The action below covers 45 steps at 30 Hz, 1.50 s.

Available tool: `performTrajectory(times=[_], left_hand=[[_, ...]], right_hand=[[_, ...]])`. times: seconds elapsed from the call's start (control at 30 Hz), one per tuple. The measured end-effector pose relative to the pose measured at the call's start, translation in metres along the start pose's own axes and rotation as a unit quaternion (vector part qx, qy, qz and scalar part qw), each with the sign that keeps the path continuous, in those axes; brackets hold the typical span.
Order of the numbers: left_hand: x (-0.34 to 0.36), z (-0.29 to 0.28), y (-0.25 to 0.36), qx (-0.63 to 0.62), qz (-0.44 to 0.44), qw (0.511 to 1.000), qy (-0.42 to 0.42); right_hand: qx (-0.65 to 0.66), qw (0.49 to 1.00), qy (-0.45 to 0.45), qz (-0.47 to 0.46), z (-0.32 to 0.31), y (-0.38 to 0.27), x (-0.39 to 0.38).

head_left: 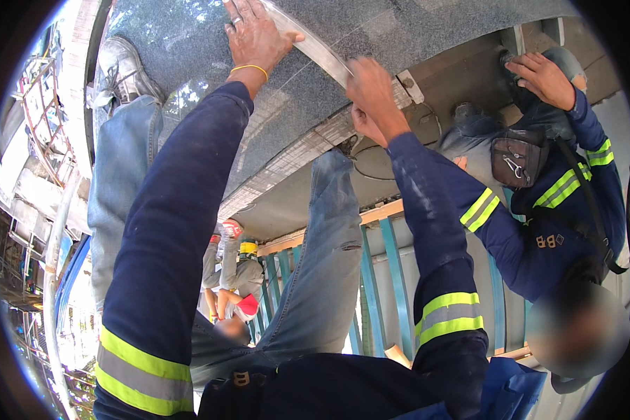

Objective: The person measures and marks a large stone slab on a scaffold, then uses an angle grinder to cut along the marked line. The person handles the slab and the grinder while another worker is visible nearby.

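Note:
A pale, straight metal strip [311, 49] lies across a dark speckled slab [182, 42]. My left hand [257, 43], with a ring and a yellow wristband, grips and presses the strip near the top edge of the head view, thumb on it and fingertips partly cut off. My right hand [376, 101] is at the strip's other end, fingers curled and blurred; whatever it holds is hidden. Just below it a worn, pale bar [301, 147] runs along the slab's edge, with a small pale block [411, 86] at its upper end.
A co-worker [497, 231] is at the right, a hand [549, 80] raised near the slab. Another person [234, 280] is farther off, near a yellow bucket [248, 248]. A thin cable [371, 175] loops beside my jeans leg [315, 280]. Teal slats [392, 280] and metal railings [45, 119] flank the area.

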<state>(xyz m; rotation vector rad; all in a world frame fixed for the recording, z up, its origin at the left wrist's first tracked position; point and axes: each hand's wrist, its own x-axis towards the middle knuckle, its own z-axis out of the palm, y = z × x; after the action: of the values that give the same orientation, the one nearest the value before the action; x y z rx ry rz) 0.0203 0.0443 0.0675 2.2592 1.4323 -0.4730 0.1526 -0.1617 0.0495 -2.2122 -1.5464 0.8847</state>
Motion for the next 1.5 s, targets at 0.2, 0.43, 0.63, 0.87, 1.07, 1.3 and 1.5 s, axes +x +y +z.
performTrajectory(times=[0.2, 0.43, 0.63, 0.87, 1.07, 1.3, 1.5], left_hand=[[0.006, -0.007, 0.0, 0.005, 0.009, 1.0, -0.008], [0.008, -0.005, -0.002, 0.024, 0.01, 1.0, 0.001], [0.013, -0.02, 0.003, 0.022, 0.012, 0.999, -0.045], [0.01, -0.002, -0.018, 0.007, 0.041, 0.999, -0.008], [0.007, -0.013, -0.019, -0.056, 0.096, 0.994, 0.004], [0.009, -0.142, -0.151, -0.047, 0.061, 0.954, -0.289], [-0.098, -0.324, -0.422, 0.09, 0.004, 0.996, -0.012]], right_hand=[[-0.001, 0.983, -0.118, 0.143, -0.038, 0.019, -0.063], [-0.031, 0.985, -0.131, 0.105, -0.044, 0.01, -0.048], [-0.066, 0.975, -0.187, 0.102, -0.033, -0.006, 0.007], [-0.037, 0.982, -0.167, 0.079, -0.026, -0.087, 0.169], [0.141, 0.959, 0.206, -0.136, -0.078, -0.218, 0.383], [0.238, 0.959, 0.149, -0.015, -0.135, -0.275, 0.233], [0.193, 0.948, 0.015, 0.254, -0.14, -0.246, -0.091]])
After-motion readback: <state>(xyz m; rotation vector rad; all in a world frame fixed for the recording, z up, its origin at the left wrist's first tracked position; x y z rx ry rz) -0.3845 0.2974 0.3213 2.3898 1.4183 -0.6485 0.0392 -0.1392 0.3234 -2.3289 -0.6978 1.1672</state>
